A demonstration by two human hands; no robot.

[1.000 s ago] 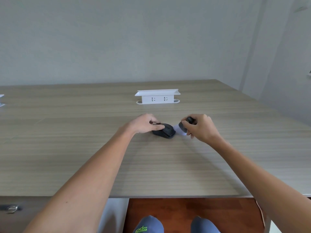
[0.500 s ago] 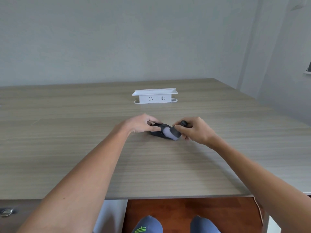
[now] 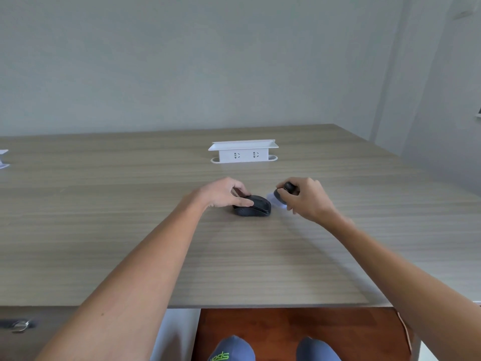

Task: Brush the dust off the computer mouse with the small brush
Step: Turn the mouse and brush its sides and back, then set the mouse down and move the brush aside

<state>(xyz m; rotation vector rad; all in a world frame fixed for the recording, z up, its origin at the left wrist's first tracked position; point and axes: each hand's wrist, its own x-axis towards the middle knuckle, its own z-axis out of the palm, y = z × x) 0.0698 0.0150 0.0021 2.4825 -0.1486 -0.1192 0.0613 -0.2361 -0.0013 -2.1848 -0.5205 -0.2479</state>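
Two hands work near the middle of the wooden counter (image 3: pixel 130 230). The left hand (image 3: pixel 223 192) lies over the rear of the black mouse (image 3: pixel 253 205), thumb pressed along its near side and fingers curled over the far side, pinning it flat on the counter. The mouse's front end points toward 3 o'clock and shows bare past the fingers. The right hand (image 3: pixel 305 199) sits just beside the mouse at its 3 o'clock, closed around the dark knob handle of the brush (image 3: pixel 282 194). The brush's pale bristles fan out toward the mouse, blurred, and I cannot tell whether they touch its front edge. At 12 o'clock from the mouse, well apart, a white socket box (image 3: pixel 243 152) stands on the counter, its two outlets facing the person. Below the counter's near edge, two grey shoe tips (image 3: pixel 231 350) show over a red-brown floor (image 3: pixel 312 324).
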